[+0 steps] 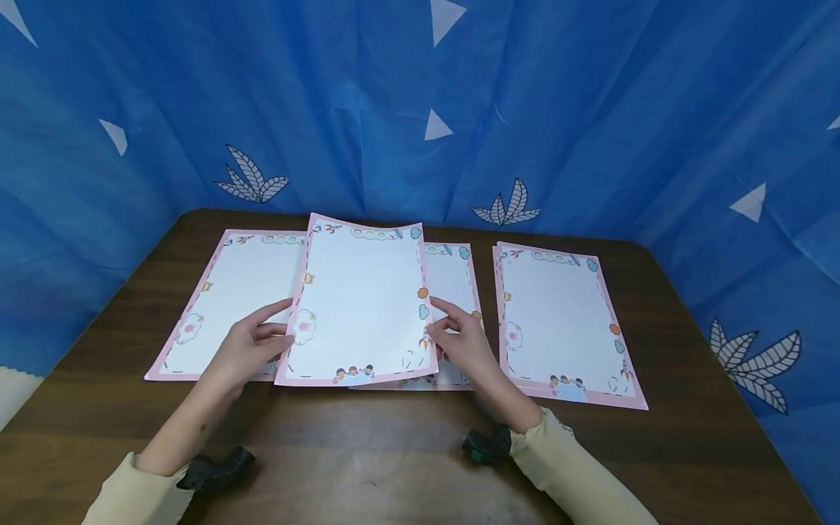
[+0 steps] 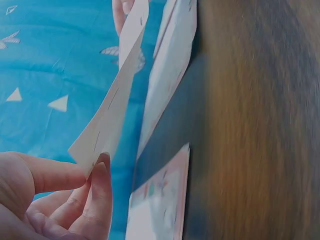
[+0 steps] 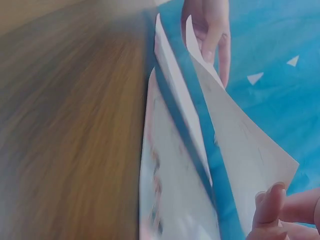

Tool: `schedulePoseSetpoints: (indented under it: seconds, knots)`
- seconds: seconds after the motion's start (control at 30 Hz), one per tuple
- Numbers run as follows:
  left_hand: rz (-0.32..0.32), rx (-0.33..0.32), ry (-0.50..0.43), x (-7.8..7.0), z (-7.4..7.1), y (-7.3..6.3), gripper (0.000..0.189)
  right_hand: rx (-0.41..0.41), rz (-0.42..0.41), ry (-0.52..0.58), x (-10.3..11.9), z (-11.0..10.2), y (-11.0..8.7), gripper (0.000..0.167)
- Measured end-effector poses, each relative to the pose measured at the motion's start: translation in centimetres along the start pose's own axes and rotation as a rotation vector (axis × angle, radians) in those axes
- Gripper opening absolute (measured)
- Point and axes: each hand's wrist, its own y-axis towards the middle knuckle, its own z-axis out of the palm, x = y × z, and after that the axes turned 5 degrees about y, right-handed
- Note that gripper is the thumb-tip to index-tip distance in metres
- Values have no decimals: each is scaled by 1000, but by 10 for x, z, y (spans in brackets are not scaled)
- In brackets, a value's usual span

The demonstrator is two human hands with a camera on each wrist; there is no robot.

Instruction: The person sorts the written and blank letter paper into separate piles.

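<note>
Both hands hold one sheet of paper point(image 1: 364, 302) with a pink printed border, raised above the table. My left hand point(image 1: 246, 350) pinches its left edge between thumb and fingers; the left wrist view shows the raised sheet point(image 2: 107, 115) edge-on in that pinch. At the opposite edge my right hand point(image 1: 462, 339) pinches the paper, and in the right wrist view the raised sheet point(image 3: 245, 145) bends slightly. Beneath and to its left lies a matching left sheet point(image 1: 246, 292). Another matching middle sheet point(image 1: 453, 277) is partly hidden behind the raised one.
To the right lies a stack of matching sheets point(image 1: 558, 321), slightly misaligned. Everything rests on a dark brown wooden table point(image 1: 367, 452). A blue curtain point(image 1: 394, 168) with white triangles and leaf prints hangs behind and beside the table.
</note>
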Motion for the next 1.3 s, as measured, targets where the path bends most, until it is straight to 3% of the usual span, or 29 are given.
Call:
schedulePoseSetpoints:
  seconds: [0.27,0.7,0.97,1.3]
  knots:
    - [-81,-121,85,14,-29,-6,57,40,-21,51,11,40,9,46]
    - [-179,-298,6,47,-72,-14,52,102,-24,80,26,101,23,48]
    - [-282,-378,-25,58,-86,-12,50,136,-63,62,28,129,27,46]
    - [-289,-439,-24,65,-87,-13,46,170,-105,-7,22,147,30,48]
